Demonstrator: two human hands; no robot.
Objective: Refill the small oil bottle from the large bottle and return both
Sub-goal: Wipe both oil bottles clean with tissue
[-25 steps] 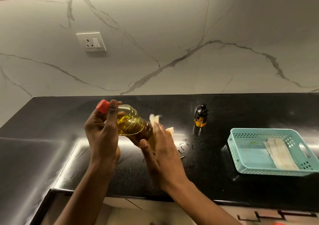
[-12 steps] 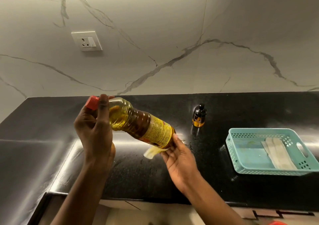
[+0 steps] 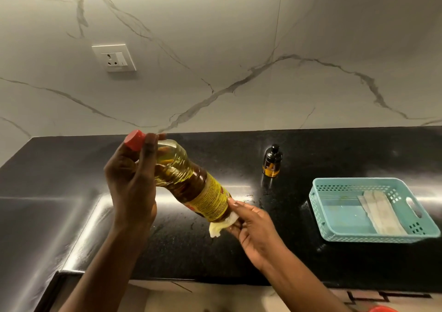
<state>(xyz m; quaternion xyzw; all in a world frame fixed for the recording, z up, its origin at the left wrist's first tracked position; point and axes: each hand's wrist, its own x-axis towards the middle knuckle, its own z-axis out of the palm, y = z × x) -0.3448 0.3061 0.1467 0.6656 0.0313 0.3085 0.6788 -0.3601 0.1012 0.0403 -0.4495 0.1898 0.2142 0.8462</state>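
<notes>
Large bottle (image 3: 191,182) tilted above countertop (image 3: 311,256), inside front edge (image 3: 215,279).

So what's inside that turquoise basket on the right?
Inside the turquoise basket, a few pale flat strips lie along its right half, and the rest of the floor looks bare. Whatever is under the strips is covered, and what they are made of is unclear.

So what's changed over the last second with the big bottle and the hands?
The right hand slid its tissue down the large bottle, from the ribbed middle to the base, where it now holds the tissue against the bottom edge. The left hand kept its grip at the neck below the red cap. The small bottle and teal basket stayed put.
</notes>
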